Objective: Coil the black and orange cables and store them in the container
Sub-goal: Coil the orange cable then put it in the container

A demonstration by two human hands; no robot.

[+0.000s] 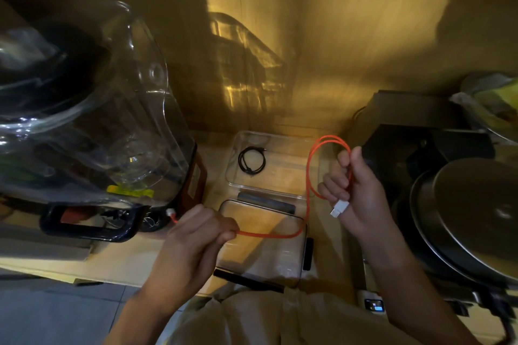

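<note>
Coiling is under way on the orange cable (307, 176), of which I count one: two loops rise above my right hand (361, 190), whose fingers are curled round the gathered strands with a white plug (338, 208) sticking out below them. From there the cable drops, sweeps left over the near clear lid (260, 249), and enters my left hand (196, 235), which pinches it in a closed fist; a second white plug tip (171, 214) shows just left of that hand.

One black cable (251, 161) lies already coiled inside the one clear container (269, 162), far of the lid and between my two hands.

Risks, as I judge them: the loops could spring open if the right grip slackens, since nothing binds them. The slack span may drag on the lid's edge as I draw it in. The free left end sits near the blender base (193, 176) and the dark clutter at its foot, where it could catch. An oversized coil might land on the black one and tangle.

Also counted: one clear blender jar (117, 109) at left, stacked metal pans (473, 218) at right.
</note>
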